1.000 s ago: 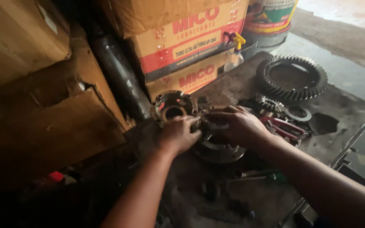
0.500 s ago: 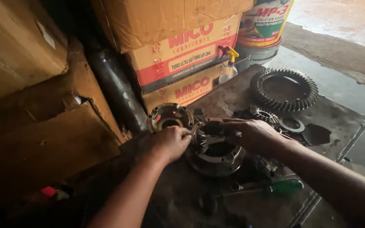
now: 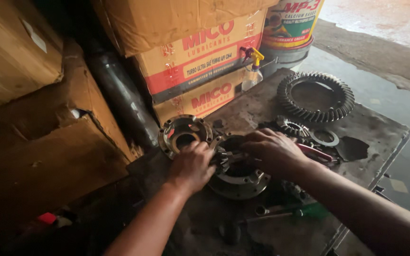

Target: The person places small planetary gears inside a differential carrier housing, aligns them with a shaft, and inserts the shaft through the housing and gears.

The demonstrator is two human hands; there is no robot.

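Working with both hands over a round differential housing (image 3: 238, 178) lying near the front edge of a dirty metal work plate (image 3: 380, 137). Left hand (image 3: 191, 166) resting on the left rim of the housing, fingers curled down onto small gear parts (image 3: 221, 156) inside the opening; a firm grasp or only a touch, cannot tell. Right hand (image 3: 272, 150) lying over the right side of the opening, fingers bent and pressing on the same gear parts, palm down; also not clear if really clenched around something.

Just behind the left hand, touching or almost touching the housing, a second flanged housing half (image 3: 183, 134) sitting at the left edge of the plate. Toward the far right corner, a big ring gear (image 3: 316, 97) lying flat, well apart from the hands. Between ring gear and right hand, a small bevel gear (image 3: 293, 128) and a flat washer ring (image 3: 324, 138). Near the front edge, a screwdriver with green handle (image 3: 304, 212) lying. Behind the plate, stacked cardboard boxes (image 3: 200, 52), a small spray bottle with yellow head (image 3: 252, 71) and a grease bucket (image 3: 290, 28).
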